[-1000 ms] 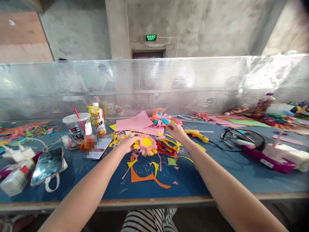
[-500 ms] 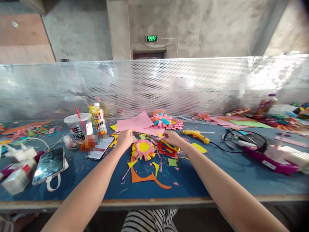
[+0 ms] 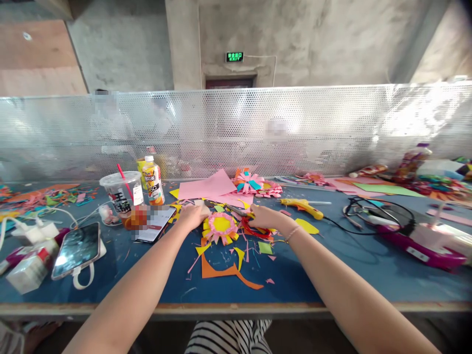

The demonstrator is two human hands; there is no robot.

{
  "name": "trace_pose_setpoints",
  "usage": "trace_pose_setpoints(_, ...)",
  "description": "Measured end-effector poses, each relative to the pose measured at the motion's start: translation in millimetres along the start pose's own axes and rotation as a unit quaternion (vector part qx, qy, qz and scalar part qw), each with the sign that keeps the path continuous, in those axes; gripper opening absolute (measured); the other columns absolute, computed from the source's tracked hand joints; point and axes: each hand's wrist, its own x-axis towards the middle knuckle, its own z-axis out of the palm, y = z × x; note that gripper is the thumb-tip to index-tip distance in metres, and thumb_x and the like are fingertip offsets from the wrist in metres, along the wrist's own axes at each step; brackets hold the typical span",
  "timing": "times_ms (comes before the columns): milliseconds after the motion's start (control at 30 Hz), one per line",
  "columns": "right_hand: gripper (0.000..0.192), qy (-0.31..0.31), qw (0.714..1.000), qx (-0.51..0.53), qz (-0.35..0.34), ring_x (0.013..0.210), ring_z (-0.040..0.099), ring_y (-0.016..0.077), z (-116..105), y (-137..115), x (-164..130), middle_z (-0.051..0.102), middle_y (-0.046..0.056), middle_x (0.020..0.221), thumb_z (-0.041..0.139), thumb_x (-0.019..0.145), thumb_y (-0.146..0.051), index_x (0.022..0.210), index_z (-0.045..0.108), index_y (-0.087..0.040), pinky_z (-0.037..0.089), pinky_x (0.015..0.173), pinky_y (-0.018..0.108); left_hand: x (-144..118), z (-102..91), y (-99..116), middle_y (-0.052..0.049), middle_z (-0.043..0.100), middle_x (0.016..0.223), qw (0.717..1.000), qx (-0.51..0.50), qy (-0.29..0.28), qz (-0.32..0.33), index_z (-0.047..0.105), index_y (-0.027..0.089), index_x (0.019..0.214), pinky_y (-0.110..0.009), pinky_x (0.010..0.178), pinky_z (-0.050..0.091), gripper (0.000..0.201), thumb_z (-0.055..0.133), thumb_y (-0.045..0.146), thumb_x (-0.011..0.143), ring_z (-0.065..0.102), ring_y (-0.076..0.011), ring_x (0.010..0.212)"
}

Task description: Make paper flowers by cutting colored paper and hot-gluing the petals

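Where the orange paper scrap lies nearest the table edge, the pink-and-yellow paper flower sits just beyond. The left hand touches its rim, fingers curled; the right hand rests on red scissors, its grasp indeterminate. Farther back lies pink paper.

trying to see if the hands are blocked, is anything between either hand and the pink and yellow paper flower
Nothing visible. The left hand already rests at the left edge of the paper flower. The right hand lies on the red-handled scissors just right of it, with only loose paper scraps around.
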Motion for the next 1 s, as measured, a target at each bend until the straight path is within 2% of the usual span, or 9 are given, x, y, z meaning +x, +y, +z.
trace_pose_setpoints(133,0.052,-0.021,0.999,0.028,0.024,0.064,0.060,0.0241,1,-4,-3,0.065,0.016,0.085,0.061,0.056,-0.026,0.105,0.054,-0.011,0.036,0.046,0.029,-2,-3.9,1,-0.012,0.065,0.098,1.000,0.022,-0.002,-0.004,0.061,0.021,0.092,-0.033,0.080,0.038,0.026,0.045,0.038,0.080,0.057,-0.0266,0.096)
trace_pose_setpoints(233,0.049,-0.007,1.000,0.000,0.017,0.064,0.060,0.0241,5,-3,-1,0.065,0.016,0.082,0.059,0.055,-0.019,0.103,0.054,-0.011,0.035,0.046,0.028,-4,-8.0,3,-0.010,0.066,0.092,1.000,0.005,0.013,-0.021,0.060,0.022,0.095,-0.030,0.075,0.038,0.024,0.042,0.030,0.082,0.058,-0.0239,0.091)
trace_pose_setpoints(333,0.045,0.027,0.999,-0.013,0.021,0.068,0.061,0.0242,12,0,3,0.065,0.017,0.083,0.057,0.058,-0.015,0.102,0.053,-0.012,0.035,0.048,0.028,-5,-11.6,5,-0.007,0.066,0.089,0.999,-0.016,0.040,-0.014,0.061,0.024,0.090,-0.027,0.073,0.038,0.023,0.040,0.030,0.084,0.058,-0.0207,0.088)
trace_pose_setpoints(500,0.037,0.068,0.997,-0.014,0.040,0.075,0.061,0.0261,17,6,9,0.064,0.019,0.088,0.055,0.070,-0.032,0.101,0.051,-0.012,0.036,0.054,0.029,-3,-14.9,5,-0.009,0.066,0.087,0.993,-0.021,0.100,-0.053,0.059,0.021,0.094,-0.026,0.070,0.038,0.027,0.039,0.038,0.085,0.060,-0.0205,0.085)
trace_pose_setpoints(600,0.043,0.092,0.994,-0.011,0.053,0.078,0.061,0.0276,13,5,10,0.063,0.019,0.091,0.051,0.074,-0.043,0.104,0.049,-0.012,0.037,0.058,0.030,0,-15.6,3,-0.010,0.066,0.088,0.989,-0.054,0.117,-0.067,0.057,0.020,0.101,-0.026,0.071,0.040,0.028,0.041,0.036,0.085,0.060,-0.0212,0.085)
trace_pose_setpoints(667,0.046,0.117,0.991,-0.009,0.056,0.076,0.061,0.0276,10,2,8,0.064,0.019,0.086,0.045,0.078,-0.047,0.107,0.047,-0.011,0.036,0.058,0.030,2,-15.6,3,-0.010,0.066,0.090,0.985,-0.098,0.135,-0.053,0.057,0.019,0.101,-0.026,0.074,0.040,0.024,0.043,0.030,0.084,0.060,-0.0205,0.087)
trace_pose_setpoints(800,0.046,0.182,0.982,0.010,0.042,0.073,0.061,0.0254,1,-9,3,0.064,0.016,0.080,0.031,0.086,-0.044,0.113,0.041,-0.008,0.035,0.060,0.029,5,-16.1,6,-0.010,0.064,0.083,0.964,-0.178,0.194,-0.034,0.060,0.018,0.090,-0.027,0.075,0.042,0.019,0.046,0.027,0.082,0.059,-0.0204,0.083)
trace_pose_setpoints(900,0.039,0.210,0.977,0.033,-0.006,0.078,0.060,0.0243,-3,-14,0,0.063,0.014,0.084,0.034,0.085,-0.039,0.111,0.040,-0.010,0.036,0.064,0.028,4,-18.4,12,-0.011,0.063,0.080,0.944,-0.224,0.240,-0.031,0.061,0.017,0.085,-0.030,0.076,0.043,0.019,0.049,0.031,0.080,0.059,-0.0229,0.082)
trace_pose_setpoints(1000,0.034,0.222,0.972,0.054,-0.048,0.086,0.057,0.0247,-1,-15,0,0.061,0.013,0.092,0.040,0.083,-0.036,0.108,0.041,-0.013,0.038,0.071,0.029,2,-20.6,17,-0.012,0.063,0.092,0.910,-0.304,0.280,-0.007,0.062,0.017,0.090,-0.033,0.084,0.041,0.021,0.055,0.031,0.076,0.058,-0.0249,0.092)
